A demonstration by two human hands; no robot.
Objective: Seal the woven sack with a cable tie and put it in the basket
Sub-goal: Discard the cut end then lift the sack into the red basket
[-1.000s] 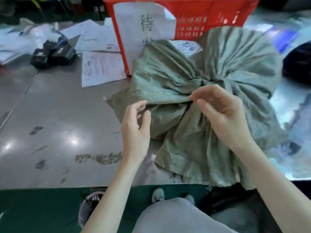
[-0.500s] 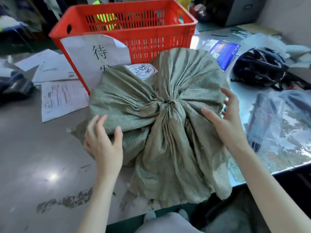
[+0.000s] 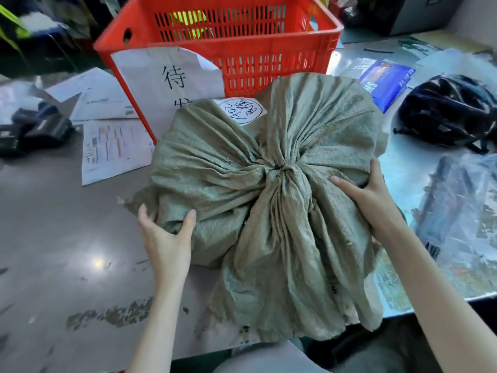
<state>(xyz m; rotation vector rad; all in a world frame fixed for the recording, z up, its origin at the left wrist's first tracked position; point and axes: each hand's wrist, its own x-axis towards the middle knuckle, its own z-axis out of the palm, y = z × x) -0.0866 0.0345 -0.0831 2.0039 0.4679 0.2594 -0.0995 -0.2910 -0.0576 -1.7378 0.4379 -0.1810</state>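
A bulging grey-green woven sack (image 3: 226, 168) lies on the table in front of me, its mouth gathered into a tight neck (image 3: 282, 169) with the loose skirt fanning toward me. A dark tie circles that neck, barely visible. My left hand (image 3: 166, 232) grips the sack's left side, thumb on top and fingers tucked under. My right hand (image 3: 368, 195) presses flat against its right side, fingers wrapped around the edge. Directly behind the sack stands the red plastic basket (image 3: 279, 63), open at the top, with a white handwritten paper sign (image 3: 166, 84) on its front.
Printed papers (image 3: 113, 149) and dark devices (image 3: 35, 130) lie to the left of the basket. On the right are a blue booklet (image 3: 384, 82), a black helmet (image 3: 446, 111) and a clear plastic bag (image 3: 462, 205). The table's near edge runs just above my lap.
Both hands left the gathered neck and spread outward onto the sack's two sides, now clasping it. My head tilted up, bringing the basket's open top into view.
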